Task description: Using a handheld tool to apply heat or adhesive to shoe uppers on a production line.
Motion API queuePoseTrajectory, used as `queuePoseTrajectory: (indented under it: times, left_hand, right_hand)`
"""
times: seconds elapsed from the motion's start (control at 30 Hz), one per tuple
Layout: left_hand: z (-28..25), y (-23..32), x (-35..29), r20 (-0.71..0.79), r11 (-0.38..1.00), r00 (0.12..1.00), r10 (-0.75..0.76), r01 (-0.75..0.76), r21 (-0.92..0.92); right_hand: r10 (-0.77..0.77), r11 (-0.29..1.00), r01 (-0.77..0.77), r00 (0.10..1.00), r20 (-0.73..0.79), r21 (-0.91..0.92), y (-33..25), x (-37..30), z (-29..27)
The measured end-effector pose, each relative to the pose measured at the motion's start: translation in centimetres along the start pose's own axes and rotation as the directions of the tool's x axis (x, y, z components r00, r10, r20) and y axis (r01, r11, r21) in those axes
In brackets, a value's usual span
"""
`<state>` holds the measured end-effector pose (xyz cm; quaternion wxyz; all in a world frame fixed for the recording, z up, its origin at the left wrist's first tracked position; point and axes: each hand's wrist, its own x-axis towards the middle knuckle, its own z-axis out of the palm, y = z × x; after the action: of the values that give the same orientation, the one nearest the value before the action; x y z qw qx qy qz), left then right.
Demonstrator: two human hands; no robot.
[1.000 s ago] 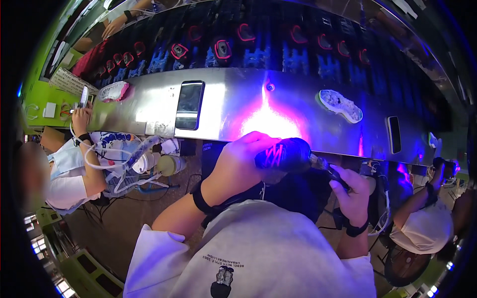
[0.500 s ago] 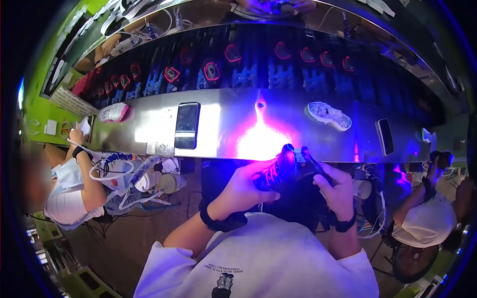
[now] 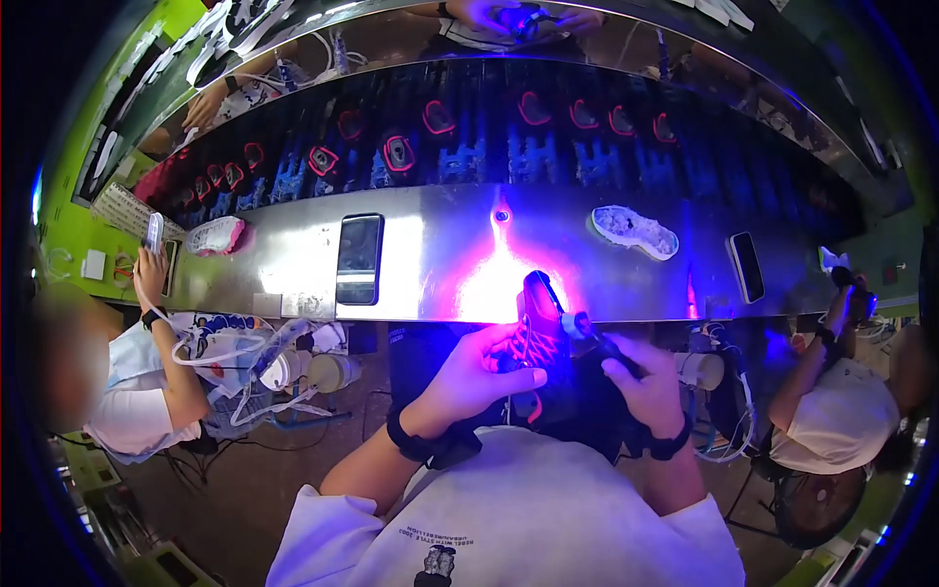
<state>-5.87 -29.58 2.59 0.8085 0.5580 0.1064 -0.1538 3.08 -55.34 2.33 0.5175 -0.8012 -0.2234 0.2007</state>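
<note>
My left hand is closed round a dark shoe with reddish-pink laces, held at the near edge of a metal bench. The shoe's narrow end points away from me, its laced side showing. In my right hand is a brush with a dark handle, its head against or very near the right side of the shoe. Bright violet-white light glares on the bench just beyond the shoe. Blue light blurs the detail of the brush head.
Along the bench lie a dark phone, another phone and two pale shoe soles, one left, one right. Behind runs a dark conveyor with red-outlined patches. Co-workers sit left and right, near white buckets.
The shoe has been turned, so its end points away and more lacing shows. My right hand with the brush has shifted slightly left and down. The left co-worker's hand now raises a pale object.
</note>
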Motion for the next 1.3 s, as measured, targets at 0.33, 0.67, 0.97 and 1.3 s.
queuePoseTrajectory:
  times: [0.33, 0.67, 0.97, 1.3]
  left_hand:
    - [1.3, 0.1, 1.9, -0.045, 0.998, 0.997, -0.059, 0.058, -0.019]
    - [0.3, 0.4, 2.6, -0.202, 0.997, 0.979, 0.023, -0.037, -0.062]
    - [0.1, -0.2, 2.6, -0.31, 0.98, 0.95, -0.043, -0.021, -0.198]
    - [-1.0, -1.3, 1.2, -0.139, 0.936, 0.965, -0.223, 0.173, -0.305]
  right_hand:
    - [0.07, 0.998, -0.07, 0.993, -0.09, 0.002, 0.6, 1.0, -0.8]
    - [0.072, 0.996, -0.077, 0.989, 0.129, 0.041, 0.3, 0.1, -3.6]
    - [0.099, 0.991, -0.094, 0.994, 0.055, -0.092, -0.7, -1.7, -2.8]
    - [-0.066, 0.916, 0.067, 0.998, 0.017, -0.397, -4.0, 0.7, -2.9]
